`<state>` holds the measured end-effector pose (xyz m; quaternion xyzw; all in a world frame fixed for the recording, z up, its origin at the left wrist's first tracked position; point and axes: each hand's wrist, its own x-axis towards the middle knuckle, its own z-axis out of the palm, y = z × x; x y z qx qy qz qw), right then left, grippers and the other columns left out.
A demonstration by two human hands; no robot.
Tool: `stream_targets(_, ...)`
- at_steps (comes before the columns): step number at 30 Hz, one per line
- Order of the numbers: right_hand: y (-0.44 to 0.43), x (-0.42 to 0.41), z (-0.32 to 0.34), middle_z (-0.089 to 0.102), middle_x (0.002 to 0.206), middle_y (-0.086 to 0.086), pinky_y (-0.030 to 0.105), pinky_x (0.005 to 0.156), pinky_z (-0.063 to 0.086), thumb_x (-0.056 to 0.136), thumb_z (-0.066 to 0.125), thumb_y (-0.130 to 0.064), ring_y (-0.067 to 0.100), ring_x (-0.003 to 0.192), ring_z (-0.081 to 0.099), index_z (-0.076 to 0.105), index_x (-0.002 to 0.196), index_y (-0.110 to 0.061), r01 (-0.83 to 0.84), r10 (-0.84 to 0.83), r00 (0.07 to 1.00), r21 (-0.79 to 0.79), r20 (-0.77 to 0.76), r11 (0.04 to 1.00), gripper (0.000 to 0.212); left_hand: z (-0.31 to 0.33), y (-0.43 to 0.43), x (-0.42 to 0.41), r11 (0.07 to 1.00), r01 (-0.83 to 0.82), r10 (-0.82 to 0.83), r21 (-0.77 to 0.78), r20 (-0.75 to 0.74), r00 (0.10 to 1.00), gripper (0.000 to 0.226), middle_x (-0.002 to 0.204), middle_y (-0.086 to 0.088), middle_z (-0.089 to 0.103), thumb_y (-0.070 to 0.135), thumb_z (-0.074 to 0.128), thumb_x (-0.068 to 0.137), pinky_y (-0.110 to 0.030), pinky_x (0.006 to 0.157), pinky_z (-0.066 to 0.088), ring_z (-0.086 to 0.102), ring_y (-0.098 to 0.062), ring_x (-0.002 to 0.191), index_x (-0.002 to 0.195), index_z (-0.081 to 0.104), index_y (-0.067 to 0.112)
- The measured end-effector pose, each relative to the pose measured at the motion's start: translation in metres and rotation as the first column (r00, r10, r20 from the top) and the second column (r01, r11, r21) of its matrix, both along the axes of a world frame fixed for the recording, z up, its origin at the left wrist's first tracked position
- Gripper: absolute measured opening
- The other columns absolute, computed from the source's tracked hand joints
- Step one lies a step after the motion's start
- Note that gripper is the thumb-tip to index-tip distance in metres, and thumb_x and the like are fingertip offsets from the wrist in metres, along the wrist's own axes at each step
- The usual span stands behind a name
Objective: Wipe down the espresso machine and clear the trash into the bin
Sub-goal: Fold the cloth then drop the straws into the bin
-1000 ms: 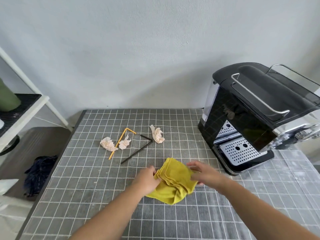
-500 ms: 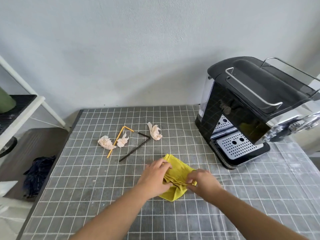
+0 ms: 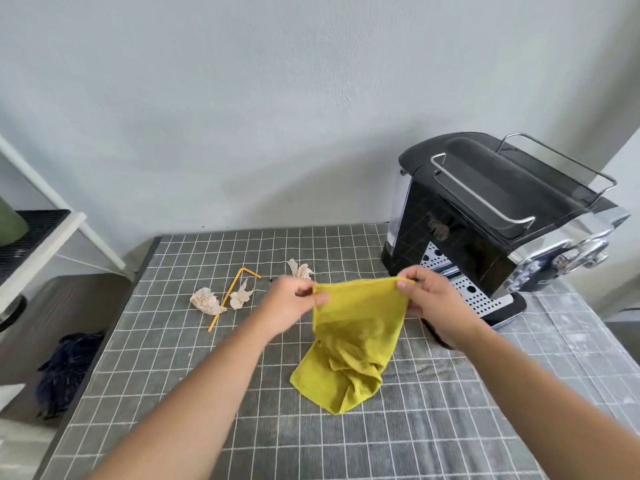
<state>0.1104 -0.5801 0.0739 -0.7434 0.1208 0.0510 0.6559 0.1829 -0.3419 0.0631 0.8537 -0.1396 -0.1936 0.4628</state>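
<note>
- The left hand is pinching one top corner of the cloth between thumb and fingers. The right hand is pinching the other corner, so the top edge is stretching taut between them.
- The cloth is hanging open over the counter, with its lower end bunching and resting on the grid cover in front of the person.
- The machine is standing at the right rear of the counter, just beyond the right hand. Its drip tray is facing the hands, and the cloth is not touching it.
- Trash is lying left of the left hand: three wads and a yellow straw running between two of them.
- The person seems to be opening out the cloth to ready it. By the look of things, wiping is not yet under way and the trash is lying untouched.
- The next move is likely calling for gathering the cloth into a pad in one hand. That hand would then be carrying it right and pressing it flat on the machine's glossy front and top.
- No bin is showing plainly, so I cannot tell where the trash is going.
</note>
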Motion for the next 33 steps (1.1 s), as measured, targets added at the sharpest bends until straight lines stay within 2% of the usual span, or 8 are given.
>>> stream_targets(4, 0.005, 0.017, 0.044, 0.061, 0.063, -0.006, 0.023, 0.061, 0.057, 0.097, 0.047, -0.009, 0.007, 0.06, 0.062, 0.056, 0.088, -0.01, 0.069, -0.076, 0.986, 0.047, 0.15, 0.996, 0.013, 0.044, -0.006, 0.021, 0.96, -0.057, 0.048, -0.275, -0.042, 0.998, 0.008, 0.091, 0.003, 0.071, 0.016, 0.064, 0.087, -0.022, 0.087, 0.049, 0.064, -0.009, 0.086, 0.089, 0.07, 0.021)
stream_targets(8, 0.006, 0.021, 0.077, 0.057, 0.069, 0.002, 0.024, 0.063, 0.057, 0.097, 0.047, -0.01, 0.013, 0.064, 0.06, 0.054, 0.088, -0.011, 0.069, -0.099, 0.952, 0.113, 0.29, 0.991, 0.012, 0.075, -0.013, 0.028, 0.915, -0.074, 0.055, -0.398, -0.059, 0.997, 0.015, 0.086, 0.013, 0.067, 0.012, 0.058, 0.09, -0.005, 0.065, 0.048, 0.063, 0.009, 0.07, 0.087, 0.066, 0.025)
stream_targets(13, 0.007, 0.016, 0.082, 0.055, 0.069, 0.002, 0.023, 0.061, 0.057, 0.097, 0.048, -0.01, 0.012, 0.064, 0.058, 0.054, 0.086, -0.012, 0.009, -0.039, 0.947, 0.096, 0.318, 0.995, 0.012, 0.081, -0.008, 0.023, 0.893, -0.084, 0.024, -0.443, -0.139, 0.99, 0.018, 0.079, 0.012, 0.072, 0.007, 0.055, 0.091, -0.018, 0.071, 0.054, 0.065, -0.002, 0.074, 0.089, 0.066, 0.021)
stream_targets(18, -0.003, -0.005, 0.039, 0.06, 0.073, -0.001, 0.028, 0.063, 0.057, 0.092, 0.058, -0.014, 0.013, 0.067, 0.061, 0.055, 0.085, -0.013, -0.324, 0.331, 0.944, 0.148, -0.022, 0.934, 0.008, 0.035, 0.014, 0.007, 0.977, 0.146, -0.197, -0.153, -0.408, 0.892, 0.013, 0.095, -0.001, 0.072, 0.009, 0.06, 0.088, -0.032, 0.088, 0.051, 0.064, -0.015, 0.084, 0.097, 0.067, 0.014)
stream_targets(23, 0.003, -0.043, -0.047, 0.054, 0.078, 0.003, 0.034, 0.079, 0.056, 0.082, 0.065, -0.018, 0.016, 0.071, 0.057, 0.063, 0.086, -0.021, -0.573, 0.711, 0.542, 0.422, -0.447, 0.702, 0.006, -0.051, 0.019, -0.046, 0.879, 0.474, -0.311, -0.046, -0.809, 0.498, 0.016, 0.074, 0.009, 0.074, 0.002, 0.054, 0.091, -0.016, 0.069, 0.056, 0.068, 0.0, 0.064, 0.09, 0.063, 0.016)
stream_targets(26, 0.005, -0.058, -0.079, 0.062, 0.083, 0.007, 0.038, 0.084, 0.055, 0.083, 0.064, -0.015, 0.018, 0.074, 0.064, 0.062, 0.089, -0.017, -0.541, 0.719, 0.473, 0.477, -0.51, 0.693, 0.007, -0.081, 0.02, -0.069, 0.85, 0.527, -0.271, -0.007, -0.863, 0.426, 0.017, 0.07, 0.01, 0.073, 0.002, 0.055, 0.091, -0.014, 0.068, 0.055, 0.068, 0.001, 0.061, 0.09, 0.062, 0.018)
stream_targets(29, 0.004, -0.057, -0.089, 0.063, 0.081, 0.006, 0.033, 0.072, 0.059, 0.09, 0.061, -0.014, 0.016, 0.067, 0.062, 0.058, 0.102, -0.005, -0.394, 0.548, 0.638, 0.381, -0.542, 0.836, 0.016, -0.089, 0.024, -0.07, 0.919, 0.391, -0.177, 0.046, -0.839, 0.515, 0.018, 0.086, 0.005, 0.073, 0.006, 0.06, 0.089, -0.018, 0.067, 0.057, 0.068, -0.005, 0.071, 0.104, 0.062, 0.016)
stream_targets(33, 0.008, -0.036, -0.095, 0.063, 0.08, 0.009, 0.028, 0.063, 0.051, 0.093, 0.056, -0.009, 0.014, 0.061, 0.061, 0.058, 0.096, -0.003, -0.072, 0.122, 0.866, 0.122, -0.484, 0.99, 0.007, -0.091, 0.018, -0.053, 0.976, 0.115, 0.0, 0.187, -0.522, 0.853, 0.022, 0.103, 0.002, 0.07, 0.02, 0.064, 0.087, -0.022, 0.07, 0.055, 0.067, -0.015, 0.088, 0.109, 0.062, 0.017)
